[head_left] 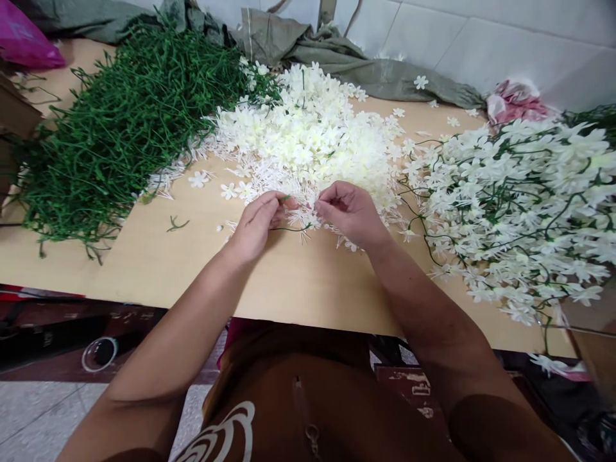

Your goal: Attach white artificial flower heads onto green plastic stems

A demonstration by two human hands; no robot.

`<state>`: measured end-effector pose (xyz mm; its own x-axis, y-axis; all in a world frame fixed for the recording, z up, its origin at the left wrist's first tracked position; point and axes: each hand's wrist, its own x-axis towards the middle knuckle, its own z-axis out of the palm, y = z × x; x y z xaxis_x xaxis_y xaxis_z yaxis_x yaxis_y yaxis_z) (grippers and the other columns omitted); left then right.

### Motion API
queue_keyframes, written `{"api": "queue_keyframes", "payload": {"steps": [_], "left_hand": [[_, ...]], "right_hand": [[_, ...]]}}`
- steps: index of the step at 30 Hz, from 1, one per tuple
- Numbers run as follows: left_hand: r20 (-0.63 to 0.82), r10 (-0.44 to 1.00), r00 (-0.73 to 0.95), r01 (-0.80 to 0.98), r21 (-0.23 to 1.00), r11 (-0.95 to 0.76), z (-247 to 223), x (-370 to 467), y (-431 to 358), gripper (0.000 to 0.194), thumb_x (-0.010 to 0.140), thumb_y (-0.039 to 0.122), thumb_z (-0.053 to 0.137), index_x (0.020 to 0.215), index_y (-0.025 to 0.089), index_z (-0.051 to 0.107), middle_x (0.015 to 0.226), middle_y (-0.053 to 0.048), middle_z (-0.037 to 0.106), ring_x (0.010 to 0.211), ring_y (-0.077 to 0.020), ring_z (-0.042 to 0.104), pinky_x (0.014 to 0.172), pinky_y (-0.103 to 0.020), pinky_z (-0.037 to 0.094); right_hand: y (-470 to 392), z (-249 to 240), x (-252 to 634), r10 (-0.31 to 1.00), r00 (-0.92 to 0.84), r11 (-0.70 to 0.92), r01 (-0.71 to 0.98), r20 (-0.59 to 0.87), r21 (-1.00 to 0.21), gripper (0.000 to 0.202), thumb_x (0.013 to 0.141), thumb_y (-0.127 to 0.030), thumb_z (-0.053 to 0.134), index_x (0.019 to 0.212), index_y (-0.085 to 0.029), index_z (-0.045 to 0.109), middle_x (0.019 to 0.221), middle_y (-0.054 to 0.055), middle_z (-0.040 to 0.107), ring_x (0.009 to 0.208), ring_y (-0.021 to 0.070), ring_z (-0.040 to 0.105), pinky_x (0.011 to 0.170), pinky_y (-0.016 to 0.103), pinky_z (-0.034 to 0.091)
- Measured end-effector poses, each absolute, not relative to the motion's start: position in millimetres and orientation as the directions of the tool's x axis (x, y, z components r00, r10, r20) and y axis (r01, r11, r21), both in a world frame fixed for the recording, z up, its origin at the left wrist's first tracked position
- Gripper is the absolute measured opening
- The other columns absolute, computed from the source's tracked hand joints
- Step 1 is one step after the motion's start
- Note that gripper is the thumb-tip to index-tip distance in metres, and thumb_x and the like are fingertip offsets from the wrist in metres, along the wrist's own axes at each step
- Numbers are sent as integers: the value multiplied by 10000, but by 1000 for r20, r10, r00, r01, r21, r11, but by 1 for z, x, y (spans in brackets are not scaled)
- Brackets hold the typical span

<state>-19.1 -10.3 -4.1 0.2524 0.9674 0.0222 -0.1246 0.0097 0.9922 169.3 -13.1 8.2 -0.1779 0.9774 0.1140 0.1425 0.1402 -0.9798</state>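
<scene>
My left hand point(257, 221) pinches a thin green plastic stem point(292, 228) at the near edge of a heap of loose white fabric flowers point(312, 138). My right hand point(349, 212) is closed on a small white flower point(312, 206) right beside the stem's tip. Both hands rest over the light wooden table point(192, 263), fingertips a few centimetres apart.
A big pile of green stems point(115, 122) lies at the left. Finished stems with white flowers point(524, 199) are heaped at the right. Olive cloth point(337, 54) lies along the tiled wall, with a pink bag point(26, 42) at far left. A tape roll point(99, 353) sits below the table.
</scene>
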Motion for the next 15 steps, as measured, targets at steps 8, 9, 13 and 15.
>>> {"api": "queue_keyframes", "payload": {"steps": [8, 9, 13, 15], "left_hand": [[41, 921, 387, 58, 996, -69, -2, -19, -14, 482, 832, 645, 556, 662, 194, 548, 627, 4, 425, 598, -133, 354, 572, -294, 277], [44, 917, 396, 57, 996, -72, -2, -19, -14, 483, 835, 643, 553, 656, 195, 541, 630, 4, 423, 599, -133, 350, 575, -294, 277], [26, 908, 418, 49, 998, -51, -2, -19, -14, 474, 833, 636, 558, 651, 199, 535, 612, 13, 404, 587, -133, 344, 569, -292, 275], [20, 905, 424, 52, 998, -46, -2, -19, -14, 475, 826, 641, 562, 651, 200, 535, 615, 11, 413, 589, -133, 352, 563, -289, 275]], "right_hand": [[-14, 7, 163, 964, -239, 117, -25, 120, -993, 437, 671, -554, 791, 871, -216, 599, 710, -34, 560, 620, 81, 511, 572, 238, 434], [-14, 7, 162, 964, -241, 110, -19, 112, -994, 445, 670, -565, 787, 876, -212, 611, 712, -31, 563, 619, 81, 509, 568, 239, 434], [-15, 8, 162, 972, -223, 81, -3, 79, -997, 455, 617, -574, 815, 777, -200, 611, 665, -31, 563, 590, 82, 486, 547, 243, 424], [-16, 9, 162, 972, -225, 78, 3, 75, -997, 455, 604, -576, 821, 741, -201, 603, 619, -44, 538, 564, 76, 460, 528, 240, 407]]}}
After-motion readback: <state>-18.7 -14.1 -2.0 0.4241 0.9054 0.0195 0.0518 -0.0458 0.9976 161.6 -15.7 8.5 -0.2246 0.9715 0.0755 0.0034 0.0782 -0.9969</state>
